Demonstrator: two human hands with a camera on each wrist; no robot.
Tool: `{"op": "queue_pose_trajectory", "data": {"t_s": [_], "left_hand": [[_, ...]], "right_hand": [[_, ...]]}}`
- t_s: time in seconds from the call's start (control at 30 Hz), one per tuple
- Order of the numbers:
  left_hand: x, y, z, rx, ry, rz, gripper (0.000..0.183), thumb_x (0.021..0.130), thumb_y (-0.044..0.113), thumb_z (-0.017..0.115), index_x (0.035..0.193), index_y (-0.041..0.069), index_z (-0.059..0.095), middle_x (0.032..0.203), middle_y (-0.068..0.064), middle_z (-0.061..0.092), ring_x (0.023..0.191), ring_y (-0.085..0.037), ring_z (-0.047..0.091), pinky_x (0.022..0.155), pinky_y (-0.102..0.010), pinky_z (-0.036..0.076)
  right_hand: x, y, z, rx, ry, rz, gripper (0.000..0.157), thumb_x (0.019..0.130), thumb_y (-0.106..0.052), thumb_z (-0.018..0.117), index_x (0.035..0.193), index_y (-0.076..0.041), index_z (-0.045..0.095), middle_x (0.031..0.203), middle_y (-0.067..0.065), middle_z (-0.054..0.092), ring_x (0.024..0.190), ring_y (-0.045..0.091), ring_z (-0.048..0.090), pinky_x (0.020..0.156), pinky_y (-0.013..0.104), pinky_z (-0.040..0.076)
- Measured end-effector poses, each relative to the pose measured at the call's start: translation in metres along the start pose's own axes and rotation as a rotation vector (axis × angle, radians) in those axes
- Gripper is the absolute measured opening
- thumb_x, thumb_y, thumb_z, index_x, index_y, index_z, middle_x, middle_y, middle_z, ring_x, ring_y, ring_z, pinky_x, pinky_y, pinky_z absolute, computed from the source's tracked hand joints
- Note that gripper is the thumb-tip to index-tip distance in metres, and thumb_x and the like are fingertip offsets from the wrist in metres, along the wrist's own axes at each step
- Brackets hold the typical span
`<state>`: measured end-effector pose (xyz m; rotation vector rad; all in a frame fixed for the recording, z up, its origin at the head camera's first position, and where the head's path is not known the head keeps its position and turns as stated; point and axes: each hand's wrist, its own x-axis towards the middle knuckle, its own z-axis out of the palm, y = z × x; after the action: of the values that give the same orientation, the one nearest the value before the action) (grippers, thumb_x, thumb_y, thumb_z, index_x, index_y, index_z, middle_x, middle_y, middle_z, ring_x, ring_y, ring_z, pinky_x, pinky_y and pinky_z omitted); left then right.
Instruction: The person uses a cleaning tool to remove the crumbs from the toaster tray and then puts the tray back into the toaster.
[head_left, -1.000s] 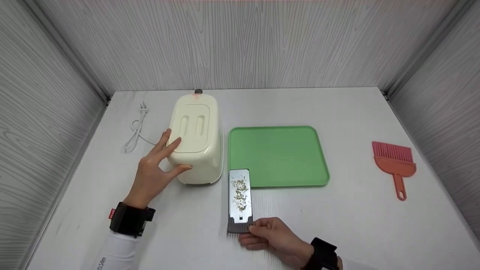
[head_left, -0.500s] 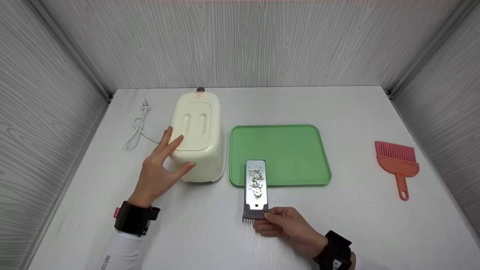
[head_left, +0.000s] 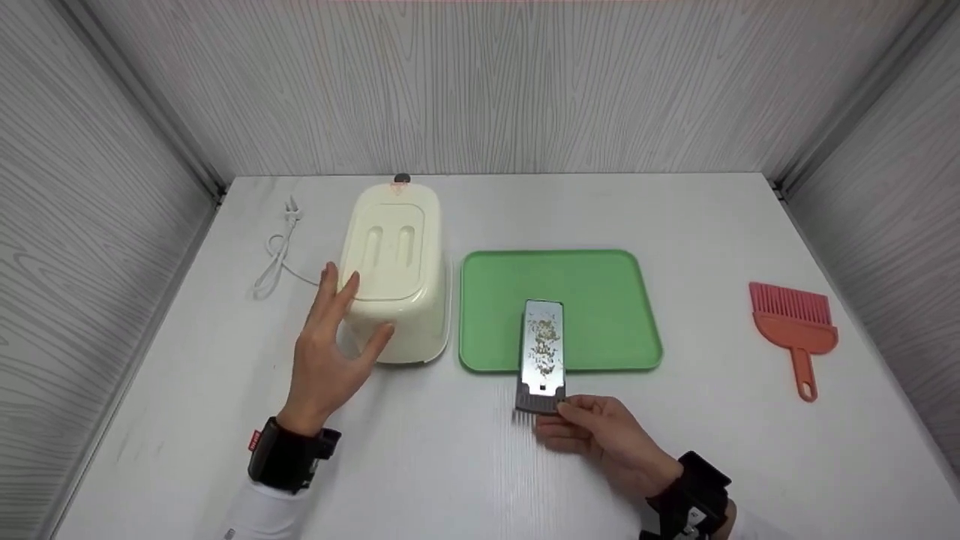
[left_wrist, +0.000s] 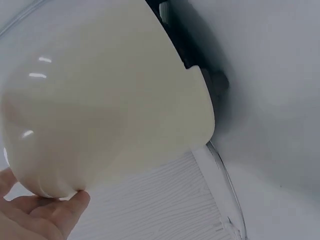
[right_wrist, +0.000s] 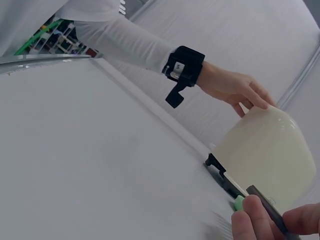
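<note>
In the head view, a cream toaster [head_left: 409, 319] with a closed, two-grooved lid [head_left: 388, 281] stands left of centre. My left hand [head_left: 324, 367] rests on its near left corner, fingers and thumb spread; the left wrist view has the fingertips [left_wrist: 77, 197] touching the shell's edge. My right hand [head_left: 607, 439] pinches the dark grey, ribbed end of a metal crumb tray [head_left: 553, 384] between thumb and fingers. Brown crumbs [head_left: 544, 345] lie scattered on the metal. The crumb tray's far part is over the green serving tray [head_left: 491, 300], its grey end beyond the near rim.
A white power cord [head_left: 274, 266] with its plug lies left of the toaster. On the right lies a red hand brush [head_left: 796, 330], its handle toward me. Grey wood-grain panels [head_left: 480, 90] border the white table [head_left: 427, 457] at the back and both sides.
My right hand has carried the crumb tray rightward and away from me, from the green tray's left corner to over its near middle. My left hand has slid slightly, still at the toaster.
</note>
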<state>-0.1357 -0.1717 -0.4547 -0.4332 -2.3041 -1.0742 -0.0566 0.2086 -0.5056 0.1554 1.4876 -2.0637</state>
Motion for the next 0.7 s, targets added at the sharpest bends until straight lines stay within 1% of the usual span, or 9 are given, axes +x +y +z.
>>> {"op": "queue_pose_trajectory", "data": {"t_s": [0.07,0.13,0.23,0.3,0.33,0.4,0.47,0.57,0.7], "left_hand": [[-0.006,0.005,0.004,-0.005,0.070,0.019,0.066,0.087,0.016,0.084,0.145,-0.002,0.056,0.161,-0.024,0.038,0.154,-0.039,0.028,0.123,-0.058,0.033],[-0.013,0.011,0.008,-0.001,0.151,0.059,0.055,0.087,0.010,0.083,0.136,-0.003,0.063,0.153,-0.024,0.048,0.152,-0.042,0.031,0.124,-0.054,0.034],[-0.023,0.022,0.013,-0.018,0.254,0.136,0.037,0.083,0.001,0.081,0.119,-0.003,0.072,0.129,-0.022,0.063,0.138,-0.042,0.049,0.118,-0.042,0.044],[-0.028,0.030,0.017,-0.041,0.281,0.177,0.028,0.082,-0.002,0.080,0.109,-0.002,0.076,0.113,-0.019,0.068,0.121,-0.039,0.060,0.109,-0.032,0.049],[-0.030,0.034,0.019,-0.058,0.283,0.191,0.024,0.082,-0.003,0.079,0.106,-0.001,0.076,0.107,-0.017,0.069,0.112,-0.036,0.064,0.104,-0.028,0.051],[-0.033,0.041,0.024,-0.080,0.255,0.201,0.018,0.084,-0.002,0.079,0.102,0.000,0.077,0.099,-0.012,0.071,0.098,-0.029,0.067,0.093,-0.022,0.054],[-0.035,0.047,0.030,-0.103,0.210,0.196,0.015,0.085,-0.001,0.078,0.101,0.001,0.077,0.095,-0.007,0.073,0.089,-0.022,0.069,0.084,-0.021,0.057],[-0.039,0.054,0.040,-0.146,0.133,0.163,0.015,0.086,-0.001,0.079,0.100,0.003,0.077,0.090,-0.002,0.073,0.081,-0.015,0.070,0.073,-0.023,0.060],[-0.041,0.061,0.055,-0.217,0.035,0.098,0.016,0.087,0.001,0.080,0.102,0.005,0.077,0.087,0.001,0.073,0.076,-0.011,0.070,0.069,-0.024,0.061]], "right_hand": [[0.000,-0.002,-0.003,0.004,0.019,0.001,0.029,0.104,-0.013,0.063,0.123,0.009,0.059,0.115,0.021,0.074,0.106,0.025,0.074,0.100,0.040,0.059],[0.000,-0.004,-0.006,0.013,0.040,0.003,0.033,0.103,-0.014,0.064,0.125,0.009,0.058,0.117,0.021,0.073,0.107,0.025,0.074,0.101,0.040,0.058],[0.000,-0.006,-0.011,0.017,0.060,0.000,0.036,0.102,-0.014,0.065,0.128,0.010,0.058,0.118,0.021,0.073,0.108,0.025,0.074,0.102,0.041,0.058],[0.001,-0.007,-0.015,0.015,0.070,-0.003,0.035,0.102,-0.014,0.065,0.128,0.010,0.058,0.117,0.020,0.073,0.107,0.025,0.074,0.102,0.040,0.058],[0.001,-0.007,-0.016,0.016,0.073,-0.003,0.035,0.102,-0.014,0.065,0.128,0.009,0.058,0.117,0.020,0.074,0.106,0.025,0.074,0.101,0.040,0.059],[0.002,-0.009,-0.018,0.023,0.081,-0.005,0.034,0.102,-0.013,0.065,0.128,0.009,0.059,0.116,0.020,0.074,0.105,0.024,0.074,0.101,0.040,0.059],[0.003,-0.010,-0.020,0.035,0.087,-0.003,0.033,0.102,-0.012,0.066,0.127,0.008,0.059,0.115,0.019,0.074,0.104,0.024,0.075,0.100,0.040,0.059],[0.005,-0.011,-0.022,0.047,0.090,-0.004,0.034,0.101,-0.013,0.066,0.128,0.007,0.059,0.116,0.019,0.074,0.104,0.024,0.075,0.101,0.040,0.059],[0.008,-0.013,-0.022,0.036,0.091,-0.008,0.034,0.102,-0.014,0.066,0.128,0.006,0.058,0.116,0.019,0.074,0.104,0.023,0.075,0.101,0.040,0.059]]}}
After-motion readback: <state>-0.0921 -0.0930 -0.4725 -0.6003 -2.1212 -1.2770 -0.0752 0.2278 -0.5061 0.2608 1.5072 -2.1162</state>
